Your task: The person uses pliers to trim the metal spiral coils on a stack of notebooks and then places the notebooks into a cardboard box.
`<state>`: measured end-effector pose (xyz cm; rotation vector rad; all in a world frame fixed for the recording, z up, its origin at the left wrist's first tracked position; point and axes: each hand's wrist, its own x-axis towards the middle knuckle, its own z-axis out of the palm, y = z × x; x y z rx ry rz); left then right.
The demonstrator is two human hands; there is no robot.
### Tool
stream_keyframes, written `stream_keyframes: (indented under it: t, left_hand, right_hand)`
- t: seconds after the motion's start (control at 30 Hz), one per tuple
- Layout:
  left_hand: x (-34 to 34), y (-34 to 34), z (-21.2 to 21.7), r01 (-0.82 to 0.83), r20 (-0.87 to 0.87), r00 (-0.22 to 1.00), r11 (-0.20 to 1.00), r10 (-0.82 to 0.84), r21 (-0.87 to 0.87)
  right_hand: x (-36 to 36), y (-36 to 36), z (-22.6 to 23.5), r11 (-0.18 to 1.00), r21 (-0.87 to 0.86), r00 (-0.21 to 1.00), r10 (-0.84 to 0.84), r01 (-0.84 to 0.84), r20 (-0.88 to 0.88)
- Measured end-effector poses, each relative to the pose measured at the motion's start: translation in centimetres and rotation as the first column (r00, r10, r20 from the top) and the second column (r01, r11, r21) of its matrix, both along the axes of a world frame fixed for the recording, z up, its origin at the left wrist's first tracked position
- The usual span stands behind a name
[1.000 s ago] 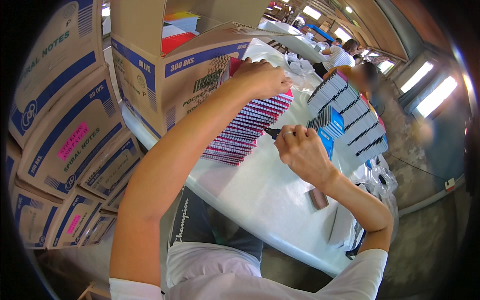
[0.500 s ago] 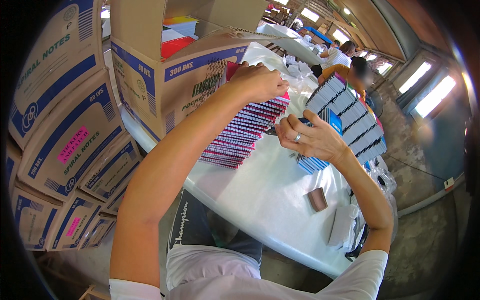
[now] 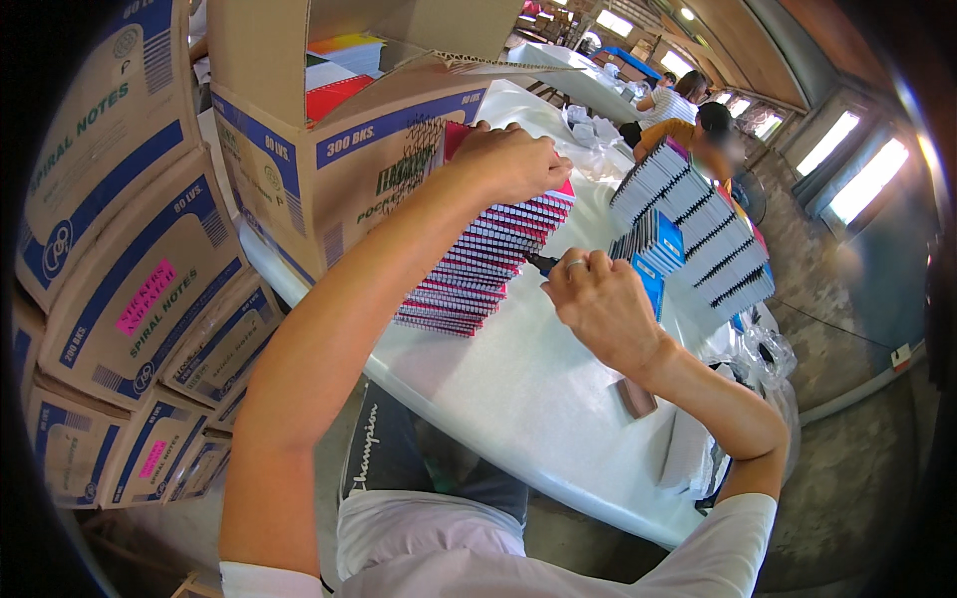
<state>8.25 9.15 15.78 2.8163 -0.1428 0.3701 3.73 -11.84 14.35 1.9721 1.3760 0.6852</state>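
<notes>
A: Status?
B: Left hand (image 3: 508,159) flat on top of notebook stack (image 3: 483,264) on table (image 3: 518,399), just right of open box (image 3: 349,169). Right hand (image 3: 598,304) clenched on dark marker (image 3: 543,263) at stack's side.
A: Left?
B: Blue stacks (image 3: 698,224) beyond look untouched, I'd guess.

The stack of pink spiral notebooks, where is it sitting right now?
In the head view, the stack of pink spiral notebooks lies on the white table, under the left hand, beside the open cardboard box.
</notes>
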Motion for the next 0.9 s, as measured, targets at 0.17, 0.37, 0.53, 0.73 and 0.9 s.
stream_keyframes:
  t: [0.17, 0.37, 0.53, 0.73, 0.9]
  left_hand:
    - [-1.8, -0.5, 1.4, -0.058, -0.13, 0.991, 0.993, 0.044, -0.1]
    - [-0.4, 0.1, 0.1, 0.003, 0.003, 1.0, 1.0, -0.003, 0.005]
    - [-0.3, 0.0, 0.1, -0.005, -0.006, 1.0, 1.0, 0.005, -0.02]
    - [-0.1, 0.1, -0.2, -0.003, 0.038, 0.999, 1.0, 0.003, -0.002]
    - [-0.1, -0.1, -0.2, 0.005, 0.031, 1.0, 1.0, -0.004, -0.018]
  right_hand:
    - [3.7, -1.1, 3.9, 0.894, -0.021, 0.883, 0.445, -0.447, 0.151]
    - [5.7, -1.3, 4.4, 0.843, -0.173, 0.807, 0.537, -0.509, 0.246]
    - [5.9, -1.6, 4.6, 0.814, -0.197, 0.778, 0.58, -0.546, 0.241]
    - [6.4, -1.7, 4.3, 0.802, -0.196, 0.737, 0.596, -0.564, 0.317]
    - [5.9, -1.7, 4.3, 0.786, -0.222, 0.739, 0.618, -0.577, 0.269]
